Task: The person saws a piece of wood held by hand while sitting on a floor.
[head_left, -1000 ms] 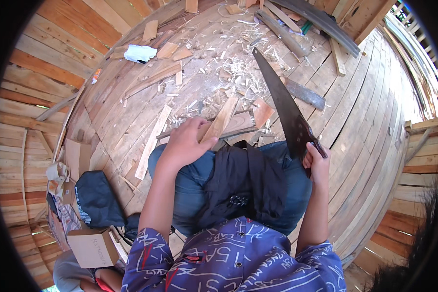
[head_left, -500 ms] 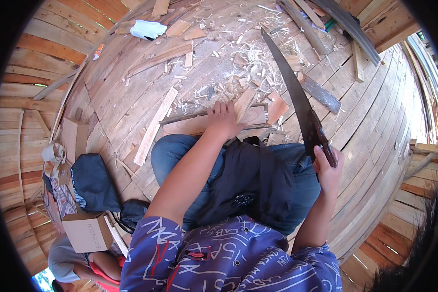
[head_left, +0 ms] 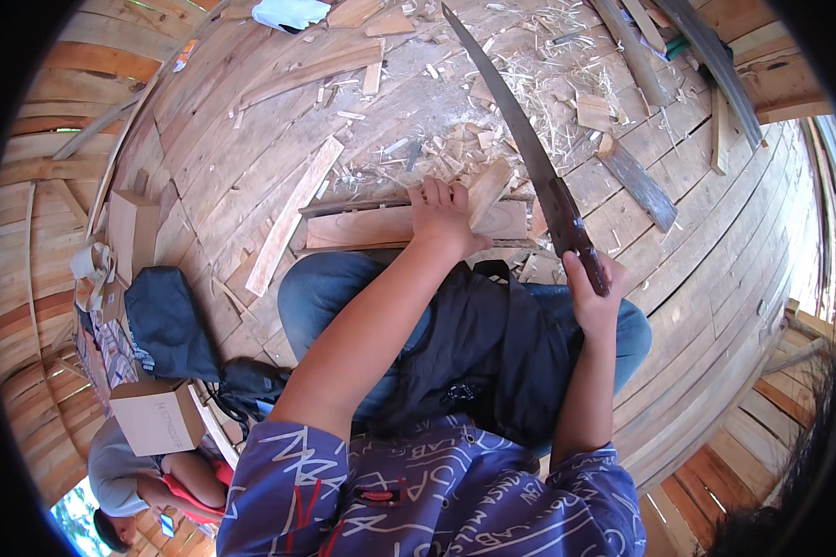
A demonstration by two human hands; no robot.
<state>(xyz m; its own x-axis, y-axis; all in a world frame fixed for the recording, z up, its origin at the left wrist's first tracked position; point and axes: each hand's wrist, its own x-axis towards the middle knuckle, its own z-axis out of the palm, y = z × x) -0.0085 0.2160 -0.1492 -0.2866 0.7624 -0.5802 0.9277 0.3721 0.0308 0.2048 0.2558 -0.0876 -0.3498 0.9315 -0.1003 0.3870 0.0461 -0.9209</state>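
In front of my crossed legs lies a pale wooden board [head_left: 362,228] with dark strips along its edges. My left hand [head_left: 439,218] spans the board's width, fingers over the far edge and thumb by the near one. A short wooden piece [head_left: 492,189] lies slantwise across the board, against the gap between thumb and forefinger. My right hand [head_left: 594,290] is closed round the dark handle of a handsaw [head_left: 520,125]. The saw's long blade points away and to the left, raised beyond the board's right end. Whether it touches anything, I cannot tell.
Shavings [head_left: 553,79] and offcuts litter the plank floor ahead. A narrow strip of wood [head_left: 293,213] lies left of the board, a grey-brown plank [head_left: 639,181] to the right. A black bag [head_left: 169,311] and cardboard box [head_left: 158,418] stand left, near another person [head_left: 125,464].
My right hand has brought the saw leftward, its handle closer to the board's right end. My left hand stays on the board. The whole view has shifted slightly.
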